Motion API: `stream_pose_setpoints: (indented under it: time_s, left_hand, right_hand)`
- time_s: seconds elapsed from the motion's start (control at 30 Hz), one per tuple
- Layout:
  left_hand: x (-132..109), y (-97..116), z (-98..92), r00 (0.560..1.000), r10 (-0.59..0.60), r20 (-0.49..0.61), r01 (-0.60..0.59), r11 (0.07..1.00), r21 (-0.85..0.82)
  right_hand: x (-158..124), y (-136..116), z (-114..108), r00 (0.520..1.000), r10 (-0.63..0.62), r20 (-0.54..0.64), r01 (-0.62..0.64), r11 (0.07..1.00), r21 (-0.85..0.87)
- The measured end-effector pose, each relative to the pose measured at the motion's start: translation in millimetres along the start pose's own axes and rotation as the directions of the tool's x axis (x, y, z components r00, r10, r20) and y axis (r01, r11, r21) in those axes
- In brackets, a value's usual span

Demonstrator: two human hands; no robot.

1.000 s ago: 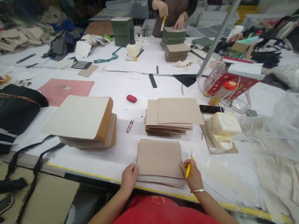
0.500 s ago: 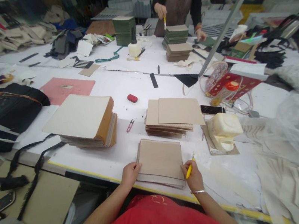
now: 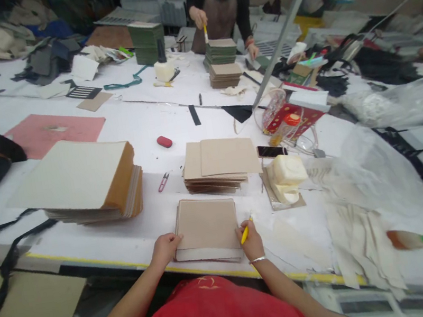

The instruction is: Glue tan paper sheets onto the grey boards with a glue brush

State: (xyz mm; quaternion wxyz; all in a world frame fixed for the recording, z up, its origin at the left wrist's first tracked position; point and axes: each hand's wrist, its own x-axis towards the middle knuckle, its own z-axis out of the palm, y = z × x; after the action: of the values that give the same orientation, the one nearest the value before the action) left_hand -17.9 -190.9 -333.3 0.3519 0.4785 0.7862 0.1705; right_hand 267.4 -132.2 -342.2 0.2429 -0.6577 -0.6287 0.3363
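A low stack of beige boards (image 3: 207, 220) lies at the table's front edge, with a pale strip showing along its near side. My left hand (image 3: 166, 248) is closed on the left edge of this stack, thumb on top. At the opposite edge, my right hand (image 3: 252, 242) touches the boards with its fingertips while gripping a brush (image 3: 245, 233) with a yellow handle, its tip pointing away from me. Just behind lies a larger pile of beige boards (image 3: 227, 157). To the right, a cream-coloured cut-open plastic container (image 3: 288, 173) rests on a piece of board.
A tall stack of large boards (image 3: 77, 171) stands at left. Pink thread snips (image 3: 163, 182), a red case (image 3: 164, 142) and a phone (image 3: 272, 150) lie around the middle. Cloth strips (image 3: 363, 241) hang over the right front edge. Across the table, a co-worker's hand (image 3: 198, 17) holds another brush.
The view has swung to the right, so things sit further left in the picture. Both hands stay at the stack's sides, and the brush remains in my right hand.
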Motion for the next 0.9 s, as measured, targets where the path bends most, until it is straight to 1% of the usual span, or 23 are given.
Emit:
stream_pose_setpoints:
  time_s: [0.17, 0.4, 0.6, 0.67, 0.77, 0.9]
  left_hand:
    - [7, -2, -0.4, 0.998, 0.027, 0.051, -0.028, 0.999, 0.028]
    - [11, -2, -0.6, 0.996, -0.023, 0.089, 0.019, 0.999, 0.051]
    - [14, -4, -1.2, 0.993, 0.026, 0.113, -0.033, 0.998, 0.058]
    - [16, -6, -0.6, 0.993, 0.015, 0.116, -0.022, 0.998, 0.059]
    - [16, -5, -0.4, 0.993, -0.016, 0.116, 0.012, 0.999, 0.035]
    - [17, -2, -2.4, 0.994, -0.021, 0.104, 0.02, 1.0, 0.015]
  right_hand:
    - [1, -2, -1, 1.0, 0.018, -0.019, -0.018, 0.999, -0.04]
    - [3, -3, -1, 0.998, 0.047, -0.03, -0.048, 0.998, -0.029]
    - [7, -5, 0, 0.995, 0.069, -0.07, -0.073, 0.995, -0.062]
    - [8, -6, -1, 0.995, 0.075, -0.062, -0.08, 0.994, -0.081]
    - [10, -6, -1, 0.995, 0.093, -0.019, -0.095, 0.99, -0.107]
    - [14, -4, -1, 0.994, 0.108, 0.018, -0.104, 0.983, -0.15]
